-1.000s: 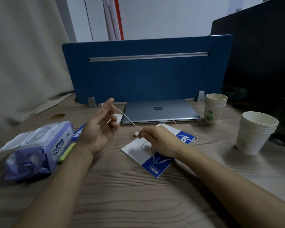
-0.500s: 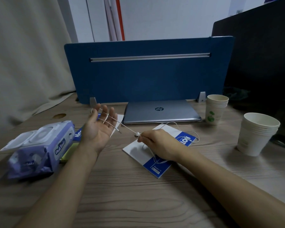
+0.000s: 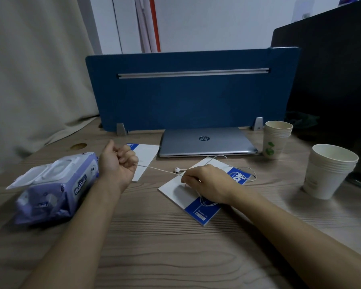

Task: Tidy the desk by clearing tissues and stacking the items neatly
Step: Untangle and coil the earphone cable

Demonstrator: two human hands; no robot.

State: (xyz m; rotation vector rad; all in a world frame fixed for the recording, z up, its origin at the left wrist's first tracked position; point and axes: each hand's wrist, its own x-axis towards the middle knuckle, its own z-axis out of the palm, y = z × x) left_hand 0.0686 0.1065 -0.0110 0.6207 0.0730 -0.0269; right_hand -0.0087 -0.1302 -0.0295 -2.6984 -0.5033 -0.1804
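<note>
Wooden desk (image 3: 175,247): your left hand (image 3: 117,163) fists the earphone cord (image 3: 154,168), right hand (image 3: 206,182) pinches it; a harder pull may snap it.

The closed silver laptop (image 3: 206,142) at the wooden desk's far edge bears an "hp" logo; the purple wet-wipe pack (image 3: 56,188) near the left edge reads "HuiBaoLi".

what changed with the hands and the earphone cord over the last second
The left hand went from open palm to a fist closed on the earphone cord, now pulled taut. The right hand kept its pinch on the cord over the notebook. Laptop, cups and wipes pack stayed put.
</note>
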